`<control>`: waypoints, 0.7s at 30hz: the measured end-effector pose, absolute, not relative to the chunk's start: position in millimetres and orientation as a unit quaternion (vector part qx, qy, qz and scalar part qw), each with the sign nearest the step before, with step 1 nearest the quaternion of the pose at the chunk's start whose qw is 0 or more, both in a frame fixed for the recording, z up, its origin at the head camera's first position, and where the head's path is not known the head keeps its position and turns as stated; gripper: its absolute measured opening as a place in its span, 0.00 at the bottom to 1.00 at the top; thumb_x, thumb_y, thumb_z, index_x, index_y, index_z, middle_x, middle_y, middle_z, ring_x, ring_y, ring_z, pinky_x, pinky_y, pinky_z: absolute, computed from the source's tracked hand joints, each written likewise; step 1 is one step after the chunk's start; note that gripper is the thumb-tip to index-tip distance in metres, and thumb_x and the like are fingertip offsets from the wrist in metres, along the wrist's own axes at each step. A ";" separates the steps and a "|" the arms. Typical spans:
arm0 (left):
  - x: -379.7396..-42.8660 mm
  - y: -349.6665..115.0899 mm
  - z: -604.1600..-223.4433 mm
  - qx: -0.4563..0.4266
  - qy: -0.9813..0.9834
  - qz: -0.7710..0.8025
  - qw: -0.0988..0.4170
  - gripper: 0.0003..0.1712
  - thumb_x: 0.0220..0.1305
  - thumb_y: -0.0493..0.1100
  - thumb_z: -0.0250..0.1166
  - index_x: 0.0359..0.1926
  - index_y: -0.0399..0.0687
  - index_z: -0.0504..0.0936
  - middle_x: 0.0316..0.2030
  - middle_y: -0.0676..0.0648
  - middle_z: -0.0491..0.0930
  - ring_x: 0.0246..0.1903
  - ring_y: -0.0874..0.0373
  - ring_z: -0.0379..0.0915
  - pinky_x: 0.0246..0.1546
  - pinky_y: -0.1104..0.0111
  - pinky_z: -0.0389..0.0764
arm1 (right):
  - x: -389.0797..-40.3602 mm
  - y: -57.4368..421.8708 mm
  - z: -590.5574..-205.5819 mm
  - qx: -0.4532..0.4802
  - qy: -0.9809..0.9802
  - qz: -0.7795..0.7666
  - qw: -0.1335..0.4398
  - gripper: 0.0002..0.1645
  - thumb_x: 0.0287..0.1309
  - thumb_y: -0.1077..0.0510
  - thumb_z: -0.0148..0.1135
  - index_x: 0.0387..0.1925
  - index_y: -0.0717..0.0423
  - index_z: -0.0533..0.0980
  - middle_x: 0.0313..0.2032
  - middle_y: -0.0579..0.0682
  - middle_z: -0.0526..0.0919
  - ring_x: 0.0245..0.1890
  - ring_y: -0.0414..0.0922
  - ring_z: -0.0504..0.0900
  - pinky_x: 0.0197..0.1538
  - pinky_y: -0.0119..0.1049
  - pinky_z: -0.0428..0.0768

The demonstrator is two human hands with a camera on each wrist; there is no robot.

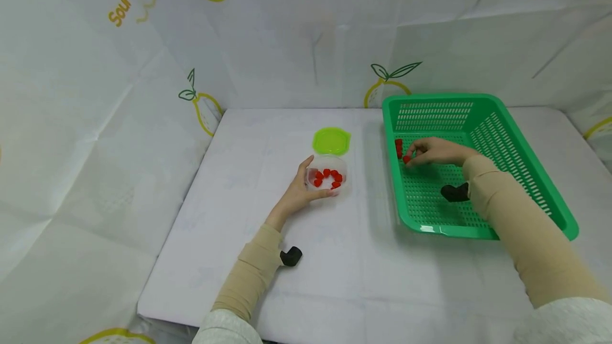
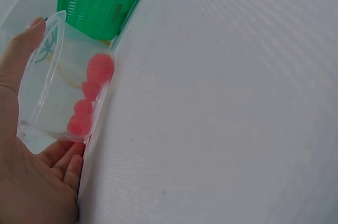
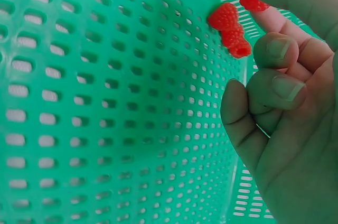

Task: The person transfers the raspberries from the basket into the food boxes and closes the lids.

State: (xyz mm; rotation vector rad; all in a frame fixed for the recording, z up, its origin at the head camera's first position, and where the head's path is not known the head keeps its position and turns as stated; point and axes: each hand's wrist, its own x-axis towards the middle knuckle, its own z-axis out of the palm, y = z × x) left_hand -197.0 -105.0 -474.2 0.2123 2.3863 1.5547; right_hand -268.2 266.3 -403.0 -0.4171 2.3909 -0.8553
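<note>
Sleeves (image 1: 564,320), pale and bulky, fill the lower edge of the head view, with my wrapped forearms reaching over the white table (image 1: 354,280). With my left hand (image 1: 297,191) I hold the tub (image 1: 337,162), thumb and fingers spread wide around its side; several red berries (image 1: 338,178) lie inside it. Just beyond the tub sits a lime lid (image 1: 331,141). My right hand (image 1: 437,151) is down in the green basket (image 1: 423,203), pinching a single berry (image 1: 407,158); just beside that, more fruit (image 1: 399,148) rests against the basket's left wall.

From the left wrist, my thumb reaches up to the tub's rim while my other fingers bend in near its lower side, close to the table.

From the right wrist, my thumb and forefinger are nearly together, only the berry between them; my other fingers curl toward the palm.
</note>
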 end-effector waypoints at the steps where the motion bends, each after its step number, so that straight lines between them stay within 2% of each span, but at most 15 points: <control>1: -196.8 -104.9 -474.3 0.073 0.828 0.538 0.141 0.60 0.42 0.61 0.74 0.69 0.78 0.43 0.71 0.50 0.51 0.72 0.51 0.45 0.68 0.47 0.54 | -267.5 266.6 -401.5 -0.157 0.892 -0.319 0.279 0.23 0.57 0.48 0.62 0.47 0.59 0.71 0.25 0.51 0.70 0.23 0.44 0.65 0.31 0.37 0.68; 10: -197.1 -105.0 -473.9 0.073 0.826 0.542 0.139 0.59 0.42 0.61 0.74 0.69 0.78 0.43 0.70 0.51 0.52 0.71 0.51 0.46 0.68 0.47 0.56 | -261.6 268.6 -386.3 -0.149 0.896 -0.326 0.264 0.23 0.57 0.50 0.63 0.49 0.58 0.70 0.27 0.54 0.73 0.26 0.48 0.67 0.35 0.40 0.69; 16: -196.8 -104.1 -472.5 0.074 0.827 0.540 0.140 0.60 0.42 0.60 0.74 0.69 0.77 0.43 0.71 0.50 0.52 0.71 0.51 0.45 0.68 0.47 0.55 | -258.6 264.9 -374.9 -0.150 0.895 -0.336 0.252 0.24 0.56 0.50 0.64 0.49 0.60 0.70 0.25 0.53 0.71 0.24 0.50 0.65 0.35 0.41 0.68; 21: -195.9 -102.9 -472.7 0.075 0.828 0.538 0.136 0.60 0.43 0.59 0.74 0.70 0.74 0.43 0.71 0.50 0.52 0.71 0.51 0.46 0.68 0.47 0.55 | -257.2 259.8 -368.8 -0.157 0.893 -0.350 0.234 0.24 0.56 0.49 0.64 0.48 0.59 0.70 0.26 0.52 0.70 0.27 0.52 0.66 0.37 0.41 0.69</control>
